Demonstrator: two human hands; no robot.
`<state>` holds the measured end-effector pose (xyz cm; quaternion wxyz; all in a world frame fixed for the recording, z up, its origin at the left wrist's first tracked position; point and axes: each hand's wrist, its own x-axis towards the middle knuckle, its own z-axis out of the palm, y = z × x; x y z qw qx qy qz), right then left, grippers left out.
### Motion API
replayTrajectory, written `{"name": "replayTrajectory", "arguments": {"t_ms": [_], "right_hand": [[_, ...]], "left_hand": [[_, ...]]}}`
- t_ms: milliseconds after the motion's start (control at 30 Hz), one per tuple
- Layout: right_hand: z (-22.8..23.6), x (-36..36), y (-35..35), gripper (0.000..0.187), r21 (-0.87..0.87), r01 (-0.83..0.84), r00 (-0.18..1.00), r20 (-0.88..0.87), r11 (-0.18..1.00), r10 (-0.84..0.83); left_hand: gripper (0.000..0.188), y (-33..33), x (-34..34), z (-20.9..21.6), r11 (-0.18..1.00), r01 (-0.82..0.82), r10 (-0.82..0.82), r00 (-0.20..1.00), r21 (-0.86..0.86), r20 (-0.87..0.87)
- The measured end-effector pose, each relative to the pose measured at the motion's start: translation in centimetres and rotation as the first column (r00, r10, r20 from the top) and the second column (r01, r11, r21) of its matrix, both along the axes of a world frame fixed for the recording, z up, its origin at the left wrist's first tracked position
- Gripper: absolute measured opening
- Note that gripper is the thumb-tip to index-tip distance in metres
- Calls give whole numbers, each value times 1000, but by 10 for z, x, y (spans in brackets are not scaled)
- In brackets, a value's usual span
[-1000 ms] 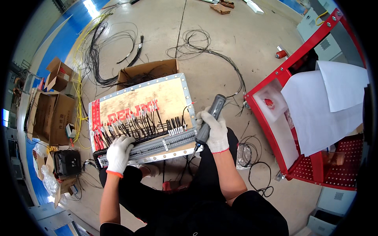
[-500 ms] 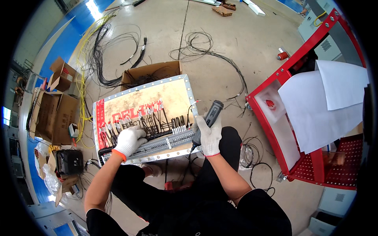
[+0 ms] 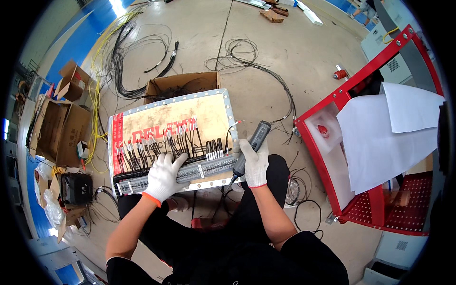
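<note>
My left hand (image 3: 164, 176), in a white knit glove with an orange cuff, lies across a long grey terminal strip (image 3: 212, 167) with its thumb apart from the fingers. Its fingertips reach the bundle of black wires (image 3: 137, 164) along the strip's far side; whatever lies under the palm is hidden. Short wire ends with white sleeves stand up from this bundle. My gloved right hand (image 3: 256, 164) is closed around a dark grey electric screwdriver (image 3: 258, 135), its bit slanting down beside the strip's right end. Strip and wires rest on a printed wooden-topped box (image 3: 216, 111) with metal edging.
Behind the box stands an open carton (image 3: 183, 83) of black wires. Loose cables (image 3: 251, 61) lie on the floor. To the right is a red metal frame (image 3: 327, 166) with white sheets (image 3: 375, 137) on it. Cartons (image 3: 71, 128) and a black case (image 3: 76, 190) stand left.
My left hand has shifted slightly right and nearer me, its fingers spreading from a curled pose over the wires. The right hand keeps the screwdriver in nearly the same place.
</note>
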<state>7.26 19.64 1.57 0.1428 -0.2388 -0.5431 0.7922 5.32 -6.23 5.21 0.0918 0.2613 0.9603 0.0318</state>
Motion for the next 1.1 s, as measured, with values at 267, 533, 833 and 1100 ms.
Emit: {"name": "replayTrajectory", "arguments": {"t_ms": [267, 533, 833, 1100], "right_hand": [[11, -24, 33, 33, 112, -147, 988, 59, 983, 141], [15, -80, 46, 38, -64, -446, 871, 198, 893, 450], [19, -68, 52, 39, 172, -492, 855, 279, 853, 437], [86, -62, 61, 26, 241, -550, 831, 67, 799, 552]], "left_hand": [[77, -2, 0, 0, 999, 12, -10, 999, 34, -54], [96, -2, -2, -9, 999, 1, 3, 996, 44, -87], [96, -1, 1, -8, 998, -57, 58, 998, 40, -26], [76, -6, 0, -1, 995, -9, 18, 996, 100, -83]]}}
